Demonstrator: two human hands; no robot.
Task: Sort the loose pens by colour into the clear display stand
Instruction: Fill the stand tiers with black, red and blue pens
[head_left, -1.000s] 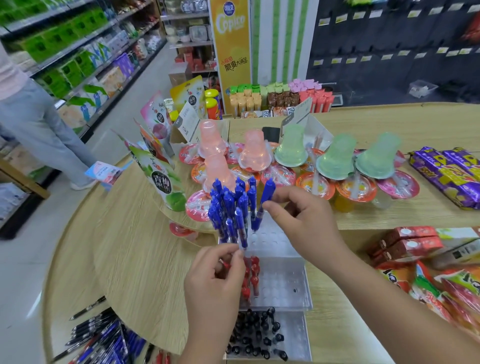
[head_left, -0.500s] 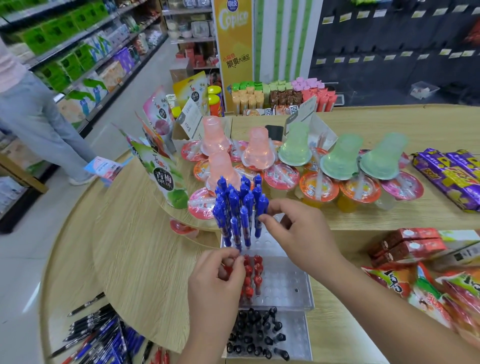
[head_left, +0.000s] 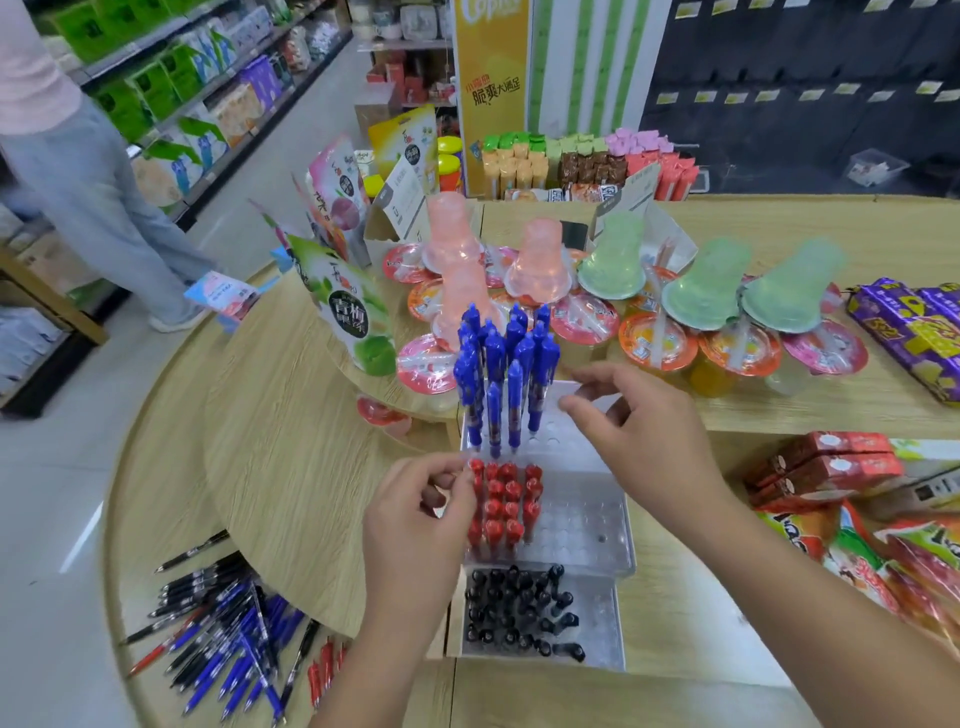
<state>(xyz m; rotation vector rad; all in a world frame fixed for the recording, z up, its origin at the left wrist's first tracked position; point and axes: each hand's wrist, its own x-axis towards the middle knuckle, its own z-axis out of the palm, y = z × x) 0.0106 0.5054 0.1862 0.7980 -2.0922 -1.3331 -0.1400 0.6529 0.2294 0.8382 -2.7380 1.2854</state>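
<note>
With both hands empty, the right hand (head_left: 644, 441) spread loosely over the stand (head_left: 587, 519) beside the upright blue pens (head_left: 506, 374), the left hand (head_left: 421, 525) curled by the red pens (head_left: 501, 504), the loose pens (head_left: 228, 634) lay lengthwise down-left, nearer the left.

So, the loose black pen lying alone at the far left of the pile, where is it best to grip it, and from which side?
Grip the black pen at mid-barrel, coming from above with thumb and finger across it. It lies flat on the lower shelf, slanted and apart from the pile of pens, so both long sides are free. The left hand looks nearer.
</note>
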